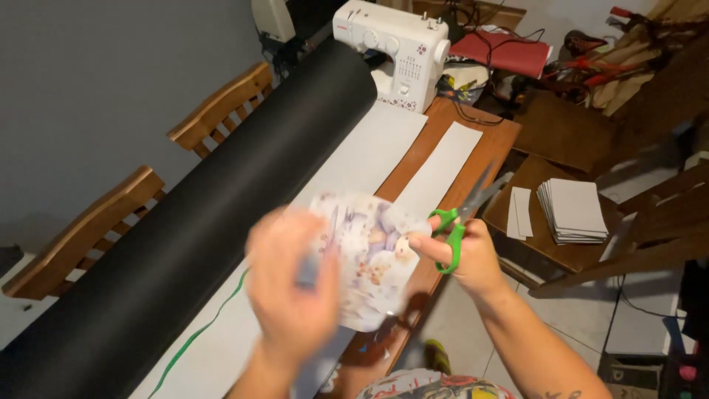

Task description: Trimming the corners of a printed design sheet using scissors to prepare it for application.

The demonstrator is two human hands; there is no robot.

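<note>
Cutting goes best here if the printed sheet [373, 258] is kept taut and flat between the hands, so the blades meet it squarely rather than folding it; that is my reading of the work, judged from how things lie. Feeding the sheet toward the blades, instead of chasing it with them, would likely give a cleaner edge.

Right hand [465, 255] has thumb and fingers through the green loops of the scissors [461, 218], closed around the handles; the grey blades point up and away, past the sheet's upper right edge. Whether the blades are parted or closed is too blurred to tell.

Left hand [292, 284] is motion-blurred. It sits at the sheet's left side, fingers curled as if pinching it, so it seems to hold the sheet, though the exact grip cannot be made out.

The sheet is held in the air above the wooden worktop [473, 122], in front of the person's chest, and shows a pale floral pattern in purples and browns.

A big black roll [221, 214] lies along the worktop to the left, with white material [369, 151] spread beside it and a white strip [443, 166] further right. A white sewing machine [391, 48] stands at the far end. A stack of grey cards [572, 210] rests on a chair to the right.
</note>
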